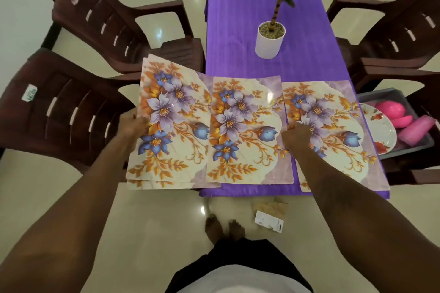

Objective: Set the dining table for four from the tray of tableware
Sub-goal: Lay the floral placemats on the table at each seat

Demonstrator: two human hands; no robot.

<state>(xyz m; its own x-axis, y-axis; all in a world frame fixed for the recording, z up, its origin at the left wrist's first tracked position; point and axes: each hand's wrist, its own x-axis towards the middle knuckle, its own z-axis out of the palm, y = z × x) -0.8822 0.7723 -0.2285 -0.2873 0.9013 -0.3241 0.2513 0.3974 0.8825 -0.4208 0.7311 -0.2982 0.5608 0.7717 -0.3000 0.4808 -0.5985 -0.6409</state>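
- Your stack of placemats hangs left of centre, mostly off the purple surface, its left edge in your left hand.
- Your left hand is clamped on that stack, fingers curled around the edge.
- The middle placemat lies flat on the surface, just beside the right placemat.
- Your right hand rests at the right placemat's left edge, fingers curled onto it.
- At the right edge of the frame, a grey tray holds a flowered plate and pink cups.
- A potted plant stands at upper centre; a brown chair sits close under the stack.
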